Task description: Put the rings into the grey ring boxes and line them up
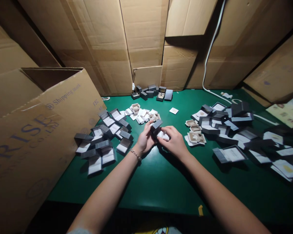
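In front of me, over the middle of the table, my left hand [146, 139] is closed around a small dark grey jewelry box [155, 127] whose lid stands up. My right hand [173, 140] pinches a white insert [163, 135] at the opened side of that box. Whether the insert sits fully inside the box I cannot tell. Just beyond my hands lies a pile of loose white inserts [143, 114]. Opened grey boxes with white linings [108, 154] cluster to the left of my left arm.
A large cardboard carton [70, 107] stands open at the left. More opened boxes and pads [230, 152] crowd the right side. Several closed dark boxes [150, 93] sit at the back. One white card [174, 110] lies on the green table [146, 191]. A white cable [205, 70] hangs behind.
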`<state>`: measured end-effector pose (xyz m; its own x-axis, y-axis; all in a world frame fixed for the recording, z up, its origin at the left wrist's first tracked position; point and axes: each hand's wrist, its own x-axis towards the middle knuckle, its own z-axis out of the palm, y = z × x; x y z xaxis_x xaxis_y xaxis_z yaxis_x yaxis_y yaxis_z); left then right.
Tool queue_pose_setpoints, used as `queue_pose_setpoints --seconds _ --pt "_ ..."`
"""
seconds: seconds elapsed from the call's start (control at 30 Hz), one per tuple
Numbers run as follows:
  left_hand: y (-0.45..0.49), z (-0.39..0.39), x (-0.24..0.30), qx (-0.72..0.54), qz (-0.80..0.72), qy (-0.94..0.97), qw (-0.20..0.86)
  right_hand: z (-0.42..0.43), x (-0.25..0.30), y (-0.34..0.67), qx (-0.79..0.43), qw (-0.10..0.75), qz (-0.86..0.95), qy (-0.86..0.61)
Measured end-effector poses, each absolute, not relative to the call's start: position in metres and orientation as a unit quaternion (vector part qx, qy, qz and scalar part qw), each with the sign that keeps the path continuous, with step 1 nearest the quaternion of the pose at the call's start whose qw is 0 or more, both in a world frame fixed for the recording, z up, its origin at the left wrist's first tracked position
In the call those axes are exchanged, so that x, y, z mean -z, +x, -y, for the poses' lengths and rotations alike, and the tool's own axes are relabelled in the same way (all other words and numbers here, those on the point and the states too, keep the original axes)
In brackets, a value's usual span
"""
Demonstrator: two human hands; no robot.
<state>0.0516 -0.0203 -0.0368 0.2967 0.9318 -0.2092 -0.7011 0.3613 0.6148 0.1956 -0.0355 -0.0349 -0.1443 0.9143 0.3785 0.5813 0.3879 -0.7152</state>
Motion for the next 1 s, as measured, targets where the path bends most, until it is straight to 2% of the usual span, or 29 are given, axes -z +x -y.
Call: queue_pose_setpoints --seconds 0.57,1.0 --pt "0.056 0.022 0.038 -0.523 -0.286 0.22 0.772 0.036 0.042 0.193 -0.231 0.384 0.694 -0.564" --pt "0.056 0.022 0.042 -0.497 -0.293 0.259 0.775 0.04 0.037 0.185 -0.307 0.384 0.655 -0.573"
